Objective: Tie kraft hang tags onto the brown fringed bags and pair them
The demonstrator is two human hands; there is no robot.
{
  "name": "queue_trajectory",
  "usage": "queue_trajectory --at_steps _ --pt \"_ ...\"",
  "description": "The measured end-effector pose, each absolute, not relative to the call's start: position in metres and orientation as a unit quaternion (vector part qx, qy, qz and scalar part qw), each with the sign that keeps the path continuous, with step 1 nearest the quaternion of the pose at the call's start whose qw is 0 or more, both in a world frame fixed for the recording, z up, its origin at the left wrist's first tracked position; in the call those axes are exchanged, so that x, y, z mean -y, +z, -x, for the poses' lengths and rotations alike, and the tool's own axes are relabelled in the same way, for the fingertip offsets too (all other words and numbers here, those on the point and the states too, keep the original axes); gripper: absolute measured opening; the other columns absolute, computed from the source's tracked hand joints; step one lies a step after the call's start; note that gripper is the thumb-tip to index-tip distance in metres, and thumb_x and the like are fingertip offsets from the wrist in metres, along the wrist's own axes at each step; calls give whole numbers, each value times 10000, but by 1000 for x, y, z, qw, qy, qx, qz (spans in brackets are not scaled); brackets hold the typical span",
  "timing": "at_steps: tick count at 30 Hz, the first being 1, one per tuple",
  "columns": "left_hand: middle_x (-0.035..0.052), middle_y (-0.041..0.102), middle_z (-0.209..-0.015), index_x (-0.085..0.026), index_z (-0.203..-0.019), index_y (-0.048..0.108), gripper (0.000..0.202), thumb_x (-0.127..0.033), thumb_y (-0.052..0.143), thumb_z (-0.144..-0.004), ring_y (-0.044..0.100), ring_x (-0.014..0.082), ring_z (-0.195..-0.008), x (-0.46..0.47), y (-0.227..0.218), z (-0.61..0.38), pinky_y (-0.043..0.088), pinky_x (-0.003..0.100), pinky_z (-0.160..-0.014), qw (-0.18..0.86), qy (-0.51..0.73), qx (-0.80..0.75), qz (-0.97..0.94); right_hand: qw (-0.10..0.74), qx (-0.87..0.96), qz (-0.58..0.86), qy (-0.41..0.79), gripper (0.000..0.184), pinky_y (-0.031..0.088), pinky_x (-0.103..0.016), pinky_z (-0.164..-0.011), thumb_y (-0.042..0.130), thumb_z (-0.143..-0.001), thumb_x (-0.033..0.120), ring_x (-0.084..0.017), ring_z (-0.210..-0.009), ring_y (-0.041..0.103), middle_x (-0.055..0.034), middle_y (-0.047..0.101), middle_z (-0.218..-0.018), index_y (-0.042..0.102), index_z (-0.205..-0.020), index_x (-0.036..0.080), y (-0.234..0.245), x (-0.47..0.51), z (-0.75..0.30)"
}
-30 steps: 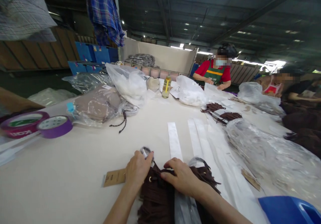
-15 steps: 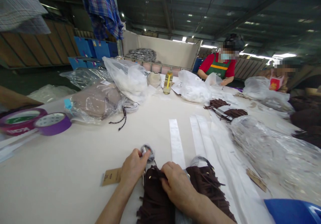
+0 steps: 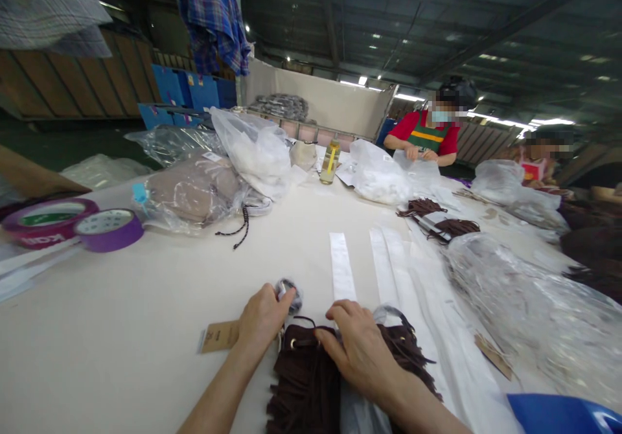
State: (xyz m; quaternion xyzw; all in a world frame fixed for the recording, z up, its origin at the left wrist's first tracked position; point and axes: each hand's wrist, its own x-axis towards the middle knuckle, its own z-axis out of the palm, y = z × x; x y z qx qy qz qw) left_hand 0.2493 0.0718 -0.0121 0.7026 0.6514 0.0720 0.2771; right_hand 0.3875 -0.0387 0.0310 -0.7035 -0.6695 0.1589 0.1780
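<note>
A dark brown fringed suede bag (image 3: 306, 382) with a metal eyelet and drawstring cord lies at the table's front edge. My left hand (image 3: 265, 311) is closed at its upper left corner, pinching a round bundle (image 3: 290, 296) in clear plastic; what is inside I cannot make out. Beside that hand a brown cardboard tag (image 3: 221, 336) rests on the table. My right hand (image 3: 357, 346) has thumb and fingers apart, its thumb at the bag's top edge. A second brown fringed bag (image 3: 405, 350) lies to the right, partly hidden by this hand.
White strips (image 3: 342, 269) lie ahead on the table (image 3: 194, 298). Purple tape rolls (image 3: 109, 230) and a plastic-wrapped taupe bag (image 3: 192, 191) stand left. A bottle (image 3: 330, 162) is farther back. Clear plastic bags (image 3: 525, 304) and a blue object (image 3: 558, 414) are right. Co-workers (image 3: 427, 133) sit across.
My right hand has shifted right and loosened its fingers from the bag's top, so the eyelet and cord show. My left hand keeps its hold on the plastic-wrapped bundle. The view has tilted slightly.
</note>
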Motion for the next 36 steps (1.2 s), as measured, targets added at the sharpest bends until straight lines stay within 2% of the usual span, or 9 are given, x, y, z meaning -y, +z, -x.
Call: queue_trajectory --at_steps 4,9,14,17,22,26,31,33,36 --pt "118 658 -811 -173 -801 549 395 -527 374 -800 612 266 -799 -71 -11 -249 366 300 -605 278 71 -655 -699 113 648 716 233 202 382 -394 -738 555 -782 300 -279 -849 542 -141 609 -849 644 -767 119 17 6 -393" --pt "112 656 -815 -170 -821 551 394 -520 371 -803 611 266 -806 -70 -11 -248 370 304 -616 282 72 -655 -697 159 641 700 271 131 411 -283 -725 509 -795 123 -178 -816 560 -79 615 -844 639 -790 135 10 3 -386" --pt "123 658 -836 -164 -824 561 419 -529 356 -798 611 269 -807 -70 -11 -247 375 312 -625 288 68 -647 -703 209 756 534 316 176 344 -268 -891 486 -871 239 -145 -984 520 -16 614 -1019 661 -886 229 39 30 -393" --pt "142 658 -847 -150 -833 570 393 -489 381 -781 614 270 -808 -72 -8 -249 371 304 -605 289 58 -647 -703 178 719 618 262 230 348 -332 -875 446 -886 253 -193 -994 509 -71 598 -1062 606 -1038 189 43 39 -403" --pt "159 658 -830 -139 -800 585 285 -351 402 -746 618 276 -791 -70 0 -256 352 300 -575 275 49 -644 -712 90 692 685 208 208 339 -368 -811 599 -781 310 -231 -912 506 -72 600 -939 612 -924 159 28 40 -406" --pt "156 650 -814 -144 -766 570 241 -289 377 -761 607 279 -793 -63 0 -260 344 311 -601 257 61 -627 -733 110 664 702 231 257 327 -337 -753 726 -632 272 -212 -841 498 -39 586 -871 610 -838 172 16 38 -403" --pt "47 617 -704 -185 -738 512 208 -280 346 -819 577 184 -670 -49 -2 -256 343 267 -594 273 87 -601 -746 209 715 634 207 160 303 -292 -702 624 -628 77 -165 -794 480 -5 564 -804 549 -734 169 5 45 -402" --pt "9 595 -687 -193 -750 493 196 -292 345 -832 556 153 -647 -42 -3 -252 352 247 -601 315 121 -571 -749 243 765 573 166 147 299 -296 -692 558 -641 54 -157 -763 482 -4 561 -763 514 -731 162 0 50 -402" --pt "-9 571 -690 -189 -753 486 177 -350 426 -799 540 142 -667 -33 -4 -245 378 233 -617 467 207 -488 -708 276 819 496 83 74 300 -297 -643 483 -694 94 -147 -667 480 -12 553 -688 494 -734 156 -7 55 -404"
